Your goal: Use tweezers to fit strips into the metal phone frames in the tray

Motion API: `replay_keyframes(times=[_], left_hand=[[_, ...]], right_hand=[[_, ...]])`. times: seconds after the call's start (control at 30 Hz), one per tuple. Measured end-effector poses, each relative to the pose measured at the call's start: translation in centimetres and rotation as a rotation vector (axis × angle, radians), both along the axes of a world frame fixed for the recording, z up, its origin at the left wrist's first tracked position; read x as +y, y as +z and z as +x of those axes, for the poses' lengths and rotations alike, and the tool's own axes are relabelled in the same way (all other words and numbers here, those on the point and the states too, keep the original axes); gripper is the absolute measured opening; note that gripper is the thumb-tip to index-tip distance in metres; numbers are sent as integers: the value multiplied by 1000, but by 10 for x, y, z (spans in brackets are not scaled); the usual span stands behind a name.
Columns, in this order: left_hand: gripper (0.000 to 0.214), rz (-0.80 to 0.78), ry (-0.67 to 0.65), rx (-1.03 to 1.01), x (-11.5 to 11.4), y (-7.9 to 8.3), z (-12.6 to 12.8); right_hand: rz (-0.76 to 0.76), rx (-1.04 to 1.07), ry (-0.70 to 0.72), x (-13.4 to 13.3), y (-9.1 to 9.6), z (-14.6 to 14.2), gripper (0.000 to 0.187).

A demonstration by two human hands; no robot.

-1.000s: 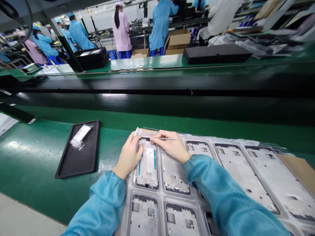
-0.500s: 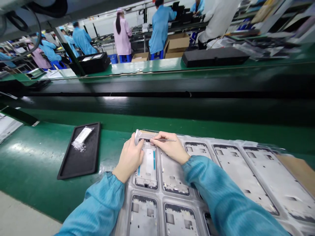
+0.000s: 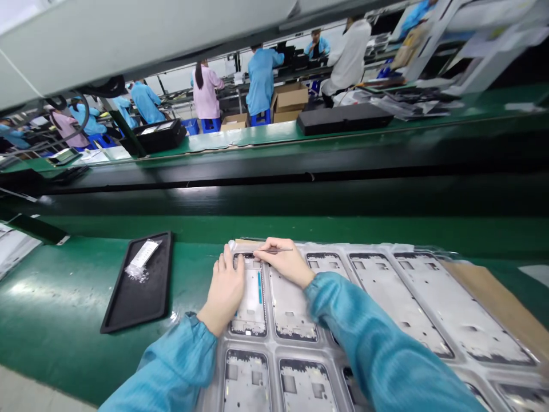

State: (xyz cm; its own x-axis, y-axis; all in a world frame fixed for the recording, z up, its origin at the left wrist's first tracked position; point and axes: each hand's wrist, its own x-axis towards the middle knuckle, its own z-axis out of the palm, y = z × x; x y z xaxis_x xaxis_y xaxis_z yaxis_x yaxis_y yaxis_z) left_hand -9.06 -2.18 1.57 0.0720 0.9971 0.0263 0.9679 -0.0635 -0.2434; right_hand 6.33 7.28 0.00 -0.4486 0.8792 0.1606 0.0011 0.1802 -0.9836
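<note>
My left hand (image 3: pixel 226 290) lies with fingers stretched out over the left side of a metal phone frame (image 3: pixel 250 306), at the back left of a clear plastic tray (image 3: pixel 273 344). A blue strip (image 3: pixel 259 287) runs along the inside of that frame. My right hand (image 3: pixel 286 264) pinches thin metal tweezers (image 3: pixel 279 250), held almost level, at the frame's top end. Their tips are hidden by my fingers, so I cannot tell whether they grip a part. Similar phone frames (image 3: pixel 295 312) fill the neighbouring pockets of the tray.
Left of the tray, a black tray (image 3: pixel 148 306) holds a small labelled plastic bag (image 3: pixel 146 253) and tiny clear bits. Brown cardboard (image 3: pixel 484 289) shows at the right. Beyond the green bench runs a dark conveyor belt (image 3: pixel 257 197). Several people work farther back.
The camera view has tilted and shifted, so the bench sits lower in the picture. Both hands stay at the same frame's top end. The left fingers look straighter; the tweezers are still held.
</note>
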Motion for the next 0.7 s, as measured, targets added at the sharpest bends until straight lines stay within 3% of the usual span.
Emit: replay_keyframes(times=[0.3,0.4,0.57,0.7], left_hand=[[60,-72,-89,67,-2,14,-11],[58,-57,-80,80,-3,14,-13],[54,-48,-58,86,-4,11,-7],[55,-47,-54,55,-5,8,-6]], right_hand=[[104,-37,-24,-5,1,-7,23],[61,-7,-35,0,8,-6,33],[1,15,-181,8,36,33,56],[52,-176,-211,-16,51,72,53]])
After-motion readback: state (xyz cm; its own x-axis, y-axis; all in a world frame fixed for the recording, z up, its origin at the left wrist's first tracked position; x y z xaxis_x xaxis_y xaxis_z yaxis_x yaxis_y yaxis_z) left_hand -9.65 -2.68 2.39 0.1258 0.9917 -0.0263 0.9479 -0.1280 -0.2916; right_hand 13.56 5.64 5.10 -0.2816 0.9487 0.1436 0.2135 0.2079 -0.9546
